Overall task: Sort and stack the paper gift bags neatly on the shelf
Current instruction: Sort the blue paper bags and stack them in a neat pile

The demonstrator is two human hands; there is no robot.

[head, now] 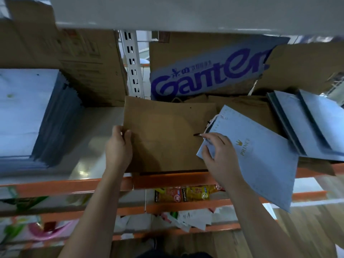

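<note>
The left grip (119, 146) clasps the near edge of a flat brown paper bag (167, 138) lying on the shelf (96, 138). The right grip (219, 157) pinches a pale blue gift bag (260, 161) by its corner, overlapping the brown one.

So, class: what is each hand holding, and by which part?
The left hand grips the brown bag by its left edge. The right hand holds the pale blue bag by the corner near its cord handle.

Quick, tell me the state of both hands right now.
Left hand: gripping the left edge of the flat brown paper bag.
Right hand: pinching the pale blue paper gift bag at its corner.
</note>
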